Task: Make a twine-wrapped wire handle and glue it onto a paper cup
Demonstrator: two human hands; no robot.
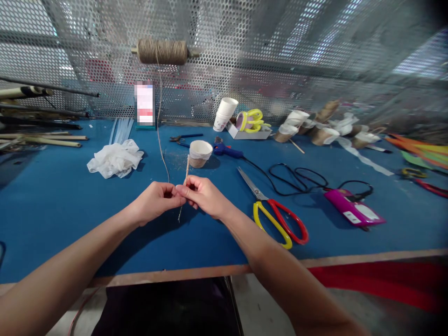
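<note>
Above the blue table my left hand (159, 200) and my right hand (203, 193) meet, fingertips pinched together. Jute twine (159, 116) hangs from a spool (163, 51) and runs down to my left fingers. Out of my right hand's grip rises a thin tan stick-like piece (187, 168), perhaps wrapped in twine; its exact make is unclear. A loose, frayed twine end (179, 214) dangles below the fingers. Just behind stands a paper cup (200, 156), its lower part covered in brown twine and white material around its upper part.
Scissors with red and yellow handles (273, 210) lie right of my hands. Behind are a blue glue gun (227, 150), pliers (185, 138) and stacked white cups (226, 114). A magenta power strip (353, 207) lies right, crumpled white material (116, 158) left.
</note>
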